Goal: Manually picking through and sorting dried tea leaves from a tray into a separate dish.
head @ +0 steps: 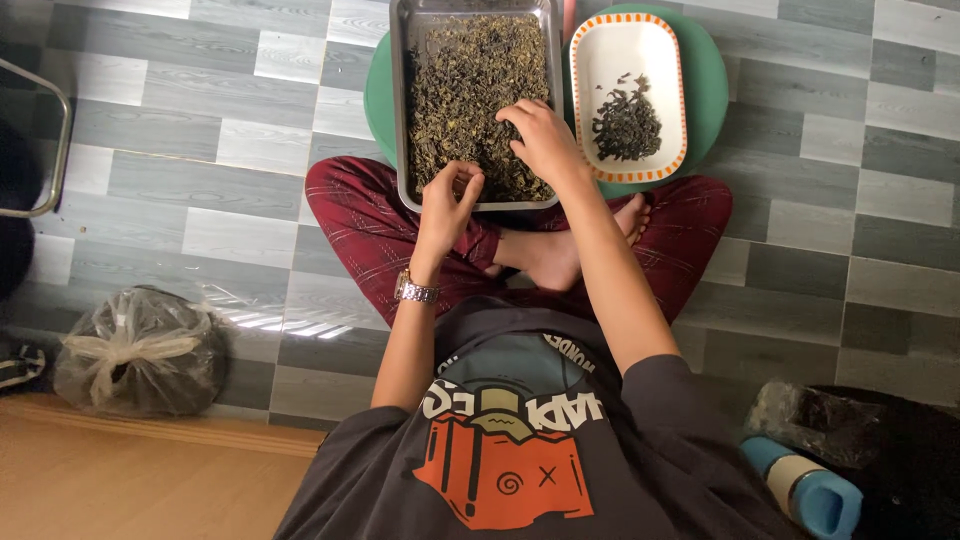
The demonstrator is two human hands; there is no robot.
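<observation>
Two hands at work: both reach forward over a metal tray, the person seated cross-legged on the floor.
Far left: a tied clear plastic bag (pixel 140 350) with dark contents sits on the floor, well apart from the work; a metal rail (pixel 55 150) shows at the frame edge.
Left hand (pixel 448 200): wrist bears a watch (pixel 415 290); the grip is nearly shut, fingertips pinched together at the tray's near edge, seemingly on a small bit of leaf, though the piece itself is too small to confirm.
Metal tray (pixel 400 100): rectangular, filled with dried greenish-brown leaves (pixel 470 80); it rests on a green round stand (pixel 700 110), near edge just above the knees, judged to keep the leaves within easy reach.
Right hand (pixel 545 140): palm down, fingers curled loosely into the leaves at the tray's right side; whether it holds any cannot be told.
White dish (pixel 600 60): oval-cornered, orange-trimmed, just beside the tray on the same stand; holds a small pile of darker leaves (pixel 625 125), apparently kept separate.
Far right: a blue bottle (pixel 805 490) lies near a dark bag (pixel 880 440).
Surface: grey wood-pattern floor tiles (pixel 200 120); a wooden step (pixel 130 480) at lower left.
</observation>
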